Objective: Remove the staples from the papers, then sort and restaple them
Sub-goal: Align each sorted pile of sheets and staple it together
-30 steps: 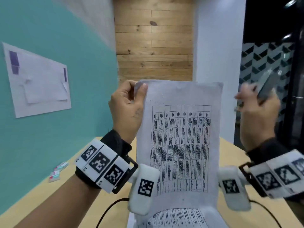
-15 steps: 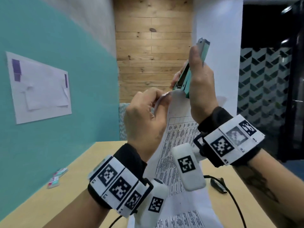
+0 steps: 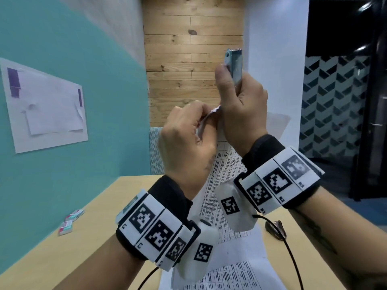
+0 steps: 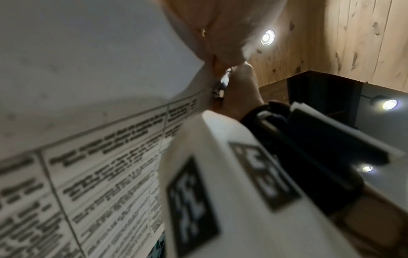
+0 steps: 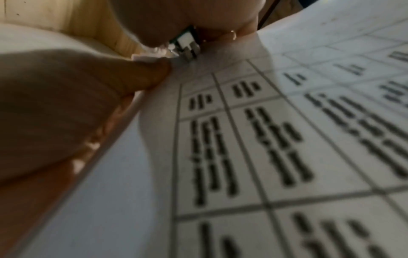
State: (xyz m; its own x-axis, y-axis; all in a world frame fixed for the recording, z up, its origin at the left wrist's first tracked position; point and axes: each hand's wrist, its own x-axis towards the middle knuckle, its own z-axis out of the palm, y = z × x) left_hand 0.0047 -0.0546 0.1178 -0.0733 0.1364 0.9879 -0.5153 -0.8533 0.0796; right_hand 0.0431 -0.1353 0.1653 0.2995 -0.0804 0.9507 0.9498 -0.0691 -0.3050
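Observation:
I hold a printed paper sheet (image 3: 225, 164) with a table on it upright in front of me. My left hand (image 3: 188, 130) pinches its top left corner, curling the corner back. My right hand (image 3: 240, 105) grips a teal and metal stapler (image 3: 234, 63) that stands upright, its lower end pressed against that same corner. In the right wrist view the stapler's metal tip (image 5: 187, 47) touches the paper (image 5: 243, 139) beside my left thumb (image 5: 137, 76). The left wrist view shows the paper (image 4: 88, 87) and the stapler's tip (image 4: 222, 85) close by. More printed sheets (image 3: 230, 277) lie on the table below.
A yellow wooden table (image 3: 62, 248) stretches under my arms, beside a teal wall (image 3: 62, 38). Two small staple boxes (image 3: 71, 220) lie at its left. A dark small tool (image 3: 274, 227) lies at the right. A white sheet is taped to the wall (image 3: 46, 105).
My right hand has swung in from the right with the stapler and brought it down onto the paper's top left corner. My left hand has curled tighter around that corner.

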